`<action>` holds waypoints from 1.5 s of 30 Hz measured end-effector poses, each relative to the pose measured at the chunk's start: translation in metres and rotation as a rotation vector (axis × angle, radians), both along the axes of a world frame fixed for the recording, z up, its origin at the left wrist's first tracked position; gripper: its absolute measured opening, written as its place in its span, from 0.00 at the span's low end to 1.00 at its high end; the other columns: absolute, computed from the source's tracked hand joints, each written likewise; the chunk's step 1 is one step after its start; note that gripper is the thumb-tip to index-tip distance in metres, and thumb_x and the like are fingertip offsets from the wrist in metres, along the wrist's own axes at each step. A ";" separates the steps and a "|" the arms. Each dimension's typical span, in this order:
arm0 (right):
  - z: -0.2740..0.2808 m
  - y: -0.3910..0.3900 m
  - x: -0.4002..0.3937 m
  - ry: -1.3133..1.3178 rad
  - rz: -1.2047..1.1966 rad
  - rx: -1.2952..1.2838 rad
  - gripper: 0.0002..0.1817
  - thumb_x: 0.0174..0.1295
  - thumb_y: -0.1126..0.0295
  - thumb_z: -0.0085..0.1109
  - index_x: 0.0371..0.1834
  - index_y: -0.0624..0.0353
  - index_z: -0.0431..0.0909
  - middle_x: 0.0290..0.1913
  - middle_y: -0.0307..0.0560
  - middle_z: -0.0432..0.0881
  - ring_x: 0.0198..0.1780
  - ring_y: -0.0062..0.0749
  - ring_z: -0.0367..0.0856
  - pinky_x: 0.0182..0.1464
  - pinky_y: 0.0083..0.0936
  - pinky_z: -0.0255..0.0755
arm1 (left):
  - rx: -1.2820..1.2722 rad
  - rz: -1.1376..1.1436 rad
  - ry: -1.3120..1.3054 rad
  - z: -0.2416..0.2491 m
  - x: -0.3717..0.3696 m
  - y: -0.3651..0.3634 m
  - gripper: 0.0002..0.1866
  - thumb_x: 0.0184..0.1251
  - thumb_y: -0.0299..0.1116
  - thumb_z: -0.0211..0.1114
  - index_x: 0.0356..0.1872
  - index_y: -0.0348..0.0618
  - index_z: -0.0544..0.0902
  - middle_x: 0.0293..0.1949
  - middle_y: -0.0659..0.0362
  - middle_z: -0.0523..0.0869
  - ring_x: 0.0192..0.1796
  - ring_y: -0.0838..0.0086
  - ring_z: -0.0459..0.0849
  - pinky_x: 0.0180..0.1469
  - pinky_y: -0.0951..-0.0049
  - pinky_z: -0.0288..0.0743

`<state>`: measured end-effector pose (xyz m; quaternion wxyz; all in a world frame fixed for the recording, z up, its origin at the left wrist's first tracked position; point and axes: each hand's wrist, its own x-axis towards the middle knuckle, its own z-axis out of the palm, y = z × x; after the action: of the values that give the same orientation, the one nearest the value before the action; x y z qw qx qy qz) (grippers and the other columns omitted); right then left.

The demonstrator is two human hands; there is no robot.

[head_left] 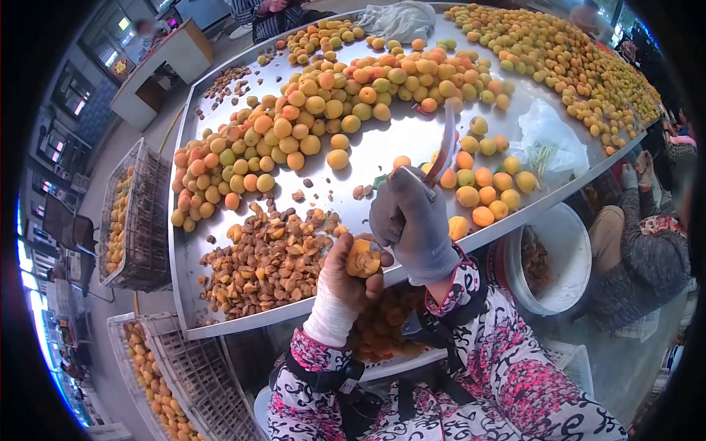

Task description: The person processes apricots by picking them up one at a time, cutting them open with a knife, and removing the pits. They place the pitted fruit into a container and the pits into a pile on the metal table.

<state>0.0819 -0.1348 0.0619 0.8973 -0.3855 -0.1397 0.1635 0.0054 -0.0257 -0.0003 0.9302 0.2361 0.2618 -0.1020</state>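
My left hand (pixel 351 283), in a pale wrist wrap with bare fingers, is closed around a cut apricot (pixel 363 259) with its inside facing up. Just to its right, my right hand (pixel 410 224) in a grey glove grips a curved knife (pixel 447 140). The visible curved part rises from the fist; the end near the apricot is hidden by the glove. Beside my left hand lies a heap of brown apricot pits (pixel 265 257) on the metal table (pixel 353 198). Several whole apricots (pixel 483 195) sit to the right of my right hand.
A long apricot pile (pixel 309 103) crosses the table, with another (pixel 551 59) at far right. A plastic bag (pixel 551 136) lies near the right edge. A white bucket (pixel 562 257) stands right, crates (pixel 140 213) left. Another person (pixel 640 250) sits at right.
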 end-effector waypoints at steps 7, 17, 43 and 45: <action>-0.003 0.006 -0.017 -0.195 -0.056 -0.285 0.12 0.58 0.64 0.63 0.26 0.61 0.74 0.20 0.32 0.70 0.26 0.12 0.65 0.27 0.15 0.60 | 0.360 0.048 -0.095 -0.003 -0.009 -0.012 0.19 0.65 0.50 0.51 0.48 0.50 0.73 0.38 0.61 0.80 0.33 0.80 0.79 0.21 0.88 0.69; -0.008 0.007 -0.012 -0.144 -0.022 -0.259 0.13 0.60 0.61 0.59 0.27 0.61 0.75 0.17 0.33 0.69 0.19 0.14 0.65 0.20 0.16 0.58 | 0.363 0.018 0.023 0.012 -0.008 -0.007 0.15 0.64 0.47 0.53 0.43 0.49 0.74 0.26 0.57 0.80 0.19 0.81 0.75 0.15 0.88 0.63; -0.020 0.006 0.001 0.196 -0.021 0.026 0.24 0.65 0.54 0.49 0.13 0.52 0.60 0.09 0.33 0.57 0.07 0.20 0.53 0.11 0.20 0.49 | 0.130 -0.073 -0.113 -0.005 -0.005 -0.001 0.17 0.65 0.47 0.50 0.44 0.46 0.73 0.25 0.55 0.78 0.11 0.77 0.64 0.14 0.84 0.59; -0.027 0.007 0.007 0.269 0.006 0.115 0.25 0.65 0.52 0.48 0.13 0.51 0.59 0.09 0.32 0.55 0.07 0.20 0.51 0.11 0.20 0.48 | 0.021 -0.115 -0.122 -0.010 -0.006 0.007 0.17 0.65 0.47 0.50 0.44 0.46 0.73 0.24 0.55 0.78 0.11 0.77 0.64 0.14 0.83 0.58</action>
<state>0.0890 -0.1278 0.0353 0.9280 -0.3077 -0.0285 0.2081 -0.0004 -0.0184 -0.0105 0.9346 0.2661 0.1916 -0.1378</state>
